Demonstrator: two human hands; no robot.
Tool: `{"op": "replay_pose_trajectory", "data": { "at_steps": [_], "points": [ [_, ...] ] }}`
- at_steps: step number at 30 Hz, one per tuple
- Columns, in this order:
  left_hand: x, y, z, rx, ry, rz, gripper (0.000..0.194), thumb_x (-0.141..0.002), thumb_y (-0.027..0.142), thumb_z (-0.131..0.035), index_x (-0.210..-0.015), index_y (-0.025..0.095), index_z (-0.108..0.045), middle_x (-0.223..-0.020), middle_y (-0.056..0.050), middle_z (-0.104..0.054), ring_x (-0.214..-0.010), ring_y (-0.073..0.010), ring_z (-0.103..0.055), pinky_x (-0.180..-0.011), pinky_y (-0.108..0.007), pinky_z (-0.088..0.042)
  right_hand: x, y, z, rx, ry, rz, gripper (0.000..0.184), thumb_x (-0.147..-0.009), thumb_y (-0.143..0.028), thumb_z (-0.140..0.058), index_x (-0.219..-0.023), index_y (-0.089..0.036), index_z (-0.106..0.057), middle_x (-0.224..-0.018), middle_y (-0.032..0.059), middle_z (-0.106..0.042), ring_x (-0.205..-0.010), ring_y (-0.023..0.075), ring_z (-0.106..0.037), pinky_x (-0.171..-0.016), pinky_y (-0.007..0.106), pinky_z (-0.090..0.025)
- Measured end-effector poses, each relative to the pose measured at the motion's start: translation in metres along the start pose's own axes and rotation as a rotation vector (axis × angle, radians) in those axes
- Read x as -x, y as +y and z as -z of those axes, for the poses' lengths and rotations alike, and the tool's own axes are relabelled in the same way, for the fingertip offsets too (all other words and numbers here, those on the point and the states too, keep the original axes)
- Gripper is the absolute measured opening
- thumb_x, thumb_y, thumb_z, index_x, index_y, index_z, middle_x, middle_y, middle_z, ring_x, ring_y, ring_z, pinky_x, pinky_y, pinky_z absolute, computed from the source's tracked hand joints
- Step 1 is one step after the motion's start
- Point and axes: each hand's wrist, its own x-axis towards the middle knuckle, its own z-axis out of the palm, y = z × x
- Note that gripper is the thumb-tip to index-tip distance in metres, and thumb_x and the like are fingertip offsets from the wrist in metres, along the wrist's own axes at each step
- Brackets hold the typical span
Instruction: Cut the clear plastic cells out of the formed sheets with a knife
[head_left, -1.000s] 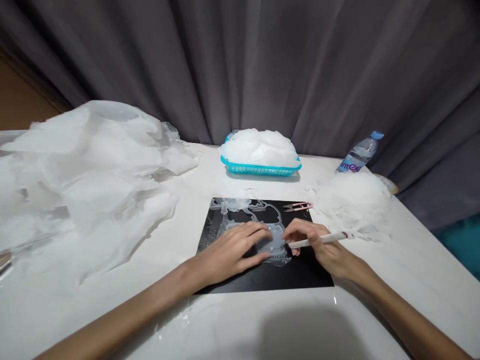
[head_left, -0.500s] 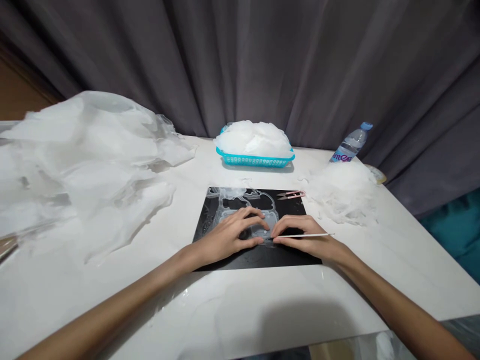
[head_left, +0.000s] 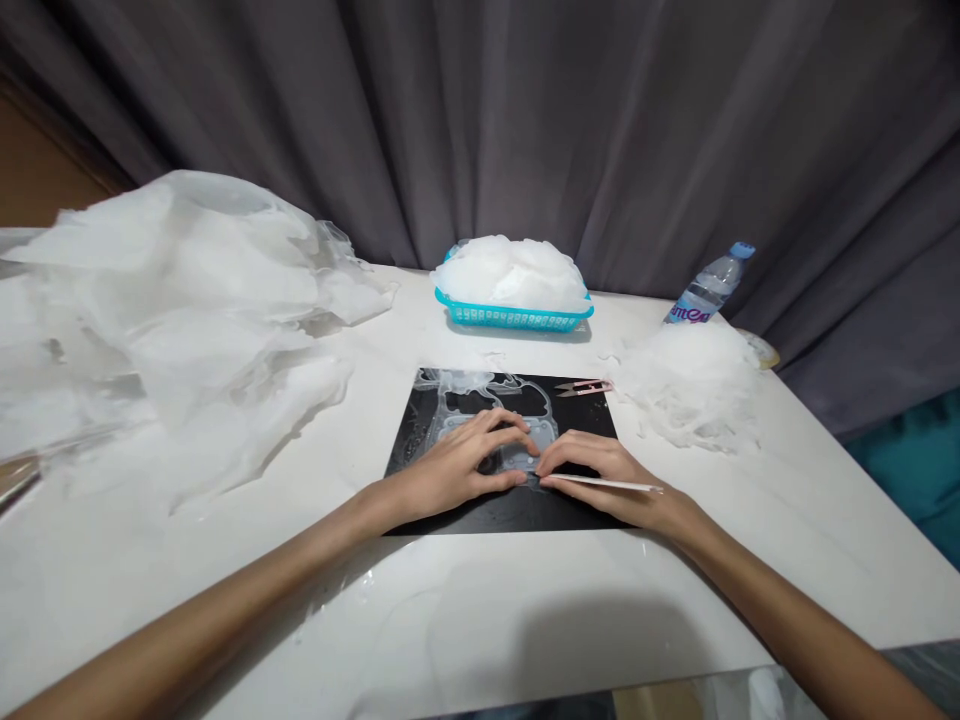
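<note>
A black mat [head_left: 457, 510] lies on the white table [head_left: 525, 620] with a thin clear film piece [head_left: 491, 400] spread on it. My left hand [head_left: 457, 465] rests on the film with its fingers spread and pressing it flat. My right hand [head_left: 607, 475] is closed on a slim white pen-like tool [head_left: 611, 484], whose tip touches the film beside my left fingertips. Small pink snips [head_left: 583, 387] lie at the mat's far right corner.
A big heap of white film sheets [head_left: 165, 320] covers the table's left side. A turquoise basket [head_left: 514, 317] piled with white pieces stands at the back. A pile of white scraps [head_left: 690, 390] and a water bottle [head_left: 709, 290] are at the right. Grey curtains hang behind.
My right hand has lowered the tool until it lies nearly flat, and has slid left toward my left fingertips. The camera view has shifted slightly.
</note>
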Motion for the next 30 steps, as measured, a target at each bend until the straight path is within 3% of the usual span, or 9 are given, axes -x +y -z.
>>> {"op": "replay_pose_trajectory", "data": {
  "at_steps": [7,15,26,30],
  "points": [
    [-0.002,-0.003,0.0,-0.012,-0.001,-0.018,0.029,-0.102,0.044,-0.063,-0.127,0.031,-0.067,-0.142,-0.008,-0.056,-0.137,-0.0303,-0.051,-0.115,-0.044,-0.041,0.0,-0.003,-0.001,0.037,-0.016,0.042,0.012,-0.108,-0.026,-0.057,-0.111,-0.022,-0.068,-0.113,0.0054,-0.073,-0.11,0.0188,-0.068,-0.098,0.034,-0.053],
    [0.001,-0.012,0.004,-0.032,-0.094,-0.055,0.036,-0.105,0.048,-0.059,-0.137,0.032,-0.061,-0.157,-0.007,-0.046,-0.149,-0.0296,-0.042,-0.122,-0.044,-0.034,-0.002,0.003,-0.004,-0.009,0.008,0.02,0.01,-0.106,-0.027,-0.061,-0.108,-0.022,-0.07,-0.108,0.0042,-0.074,-0.106,0.0192,-0.068,-0.096,0.034,-0.053],
    [0.001,-0.011,0.003,-0.017,-0.056,-0.06,0.035,-0.104,0.047,-0.062,-0.135,0.031,-0.063,-0.156,-0.007,-0.05,-0.148,-0.03,-0.044,-0.12,-0.044,-0.039,-0.002,0.0,-0.007,0.071,-0.009,0.088,0.01,-0.108,-0.023,-0.056,-0.112,-0.022,-0.065,-0.112,0.0053,-0.073,-0.107,0.0197,-0.066,-0.096,0.036,-0.052],
    [0.0,-0.009,0.003,-0.049,-0.051,-0.061,0.031,-0.107,0.042,-0.056,-0.135,0.03,-0.063,-0.155,-0.008,-0.051,-0.148,-0.0291,-0.045,-0.12,-0.046,-0.038,-0.002,-0.002,-0.006,0.12,-0.01,0.107,0.01,-0.108,-0.021,-0.054,-0.111,-0.022,-0.064,-0.111,0.0066,-0.073,-0.105,0.0205,-0.066,-0.093,0.036,-0.053]
  ]
}}
